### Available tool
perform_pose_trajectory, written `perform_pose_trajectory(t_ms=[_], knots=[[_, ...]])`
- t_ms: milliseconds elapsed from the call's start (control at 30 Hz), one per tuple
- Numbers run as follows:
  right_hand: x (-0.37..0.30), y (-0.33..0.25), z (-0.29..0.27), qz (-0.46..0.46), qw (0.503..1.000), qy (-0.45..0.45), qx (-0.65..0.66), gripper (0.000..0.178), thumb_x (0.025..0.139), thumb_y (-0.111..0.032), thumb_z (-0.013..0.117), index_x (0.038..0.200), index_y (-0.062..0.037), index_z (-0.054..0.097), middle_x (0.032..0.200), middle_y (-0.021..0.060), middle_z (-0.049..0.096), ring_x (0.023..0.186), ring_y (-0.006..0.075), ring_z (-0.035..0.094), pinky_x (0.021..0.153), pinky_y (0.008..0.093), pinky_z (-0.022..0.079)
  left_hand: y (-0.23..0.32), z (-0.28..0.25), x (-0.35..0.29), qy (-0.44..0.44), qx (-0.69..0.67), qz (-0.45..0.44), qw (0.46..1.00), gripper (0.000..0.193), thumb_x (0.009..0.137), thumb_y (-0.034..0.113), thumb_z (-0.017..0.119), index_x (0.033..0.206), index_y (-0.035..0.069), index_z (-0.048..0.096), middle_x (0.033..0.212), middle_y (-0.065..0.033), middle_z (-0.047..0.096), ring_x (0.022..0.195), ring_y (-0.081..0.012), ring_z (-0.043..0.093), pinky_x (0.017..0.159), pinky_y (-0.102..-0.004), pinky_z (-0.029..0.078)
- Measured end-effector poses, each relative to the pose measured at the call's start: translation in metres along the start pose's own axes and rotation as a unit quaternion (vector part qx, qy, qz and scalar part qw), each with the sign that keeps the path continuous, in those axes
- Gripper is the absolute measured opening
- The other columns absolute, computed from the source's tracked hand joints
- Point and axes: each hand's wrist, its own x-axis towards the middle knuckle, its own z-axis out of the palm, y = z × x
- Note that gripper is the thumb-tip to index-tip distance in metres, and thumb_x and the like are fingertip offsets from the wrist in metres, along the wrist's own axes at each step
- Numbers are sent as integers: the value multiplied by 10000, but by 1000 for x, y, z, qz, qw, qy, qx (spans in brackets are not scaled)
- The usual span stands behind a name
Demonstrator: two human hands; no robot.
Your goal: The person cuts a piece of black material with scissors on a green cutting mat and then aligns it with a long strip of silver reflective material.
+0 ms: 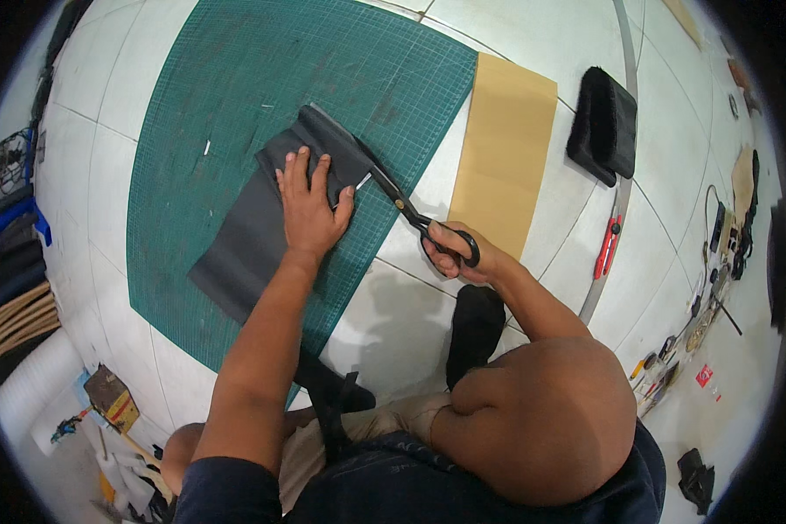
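A dark grey sheet of material (244, 231), perhaps leatherette or fabric, lies aslant on a green cutting mat (192, 96). My left hand (313, 205) rests flat on its upper part, fingers spread, pressing it against the mat. In my right hand (465, 251) is a pair of black scissors (400, 203), my fingers through and around the handle loops. Their blades reach up and left to the sheet's right edge, beside my left fingertips. A narrow pale strip shows at that edge, near the blades. How far the blades are apart is hard to see.
Right of the mat lies a tan card strip (506, 144). Beyond it are a black furry-lined pouch (603, 127), a red utility knife (609, 247) and a long metal ruler (596, 297). Small tools line the far right. Rolls of material (17, 323) stand at left.
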Motion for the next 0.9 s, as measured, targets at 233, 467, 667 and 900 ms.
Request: perform_pose_trajectory(t_ms=[233,467,667,900], knots=[[-6,-10,10,-22,995,33,-95,493,939,-541,555,813,-66,520,581,-16,441,485,95,418,469,252,333,-2,1,-1,8,7,3,1000,578,824,316,662,1317,48,519,1467,-232,339,1392,-450,258,1142,-594,180],[21,-33,20,-6,999,11,-32,570,907,-627,540,841,-62,521,594,1,454,508,134,440,506,288,379,-2,1,-1,8,1,4,1000,579,816,308,668,1312,49,522,1463,-229,346,1390,-446,267,1140,-596,184],[25,-21,14,-13,992,43,-118,554,915,-616,538,789,-76,533,575,-21,457,488,104,446,459,265,361,-1,2,-1,7,11,5,1000,584,816,307,669,1315,47,515,1460,-228,349,1389,-446,270,1137,-600,185],[27,-43,18,-14,992,50,-115,609,880,-671,542,799,-68,545,592,-8,468,498,106,454,470,264,366,-1,2,-1,8,7,12,1000,580,820,310,663,1312,39,516,1453,-238,350,1383,-457,270,1134,-603,188]])
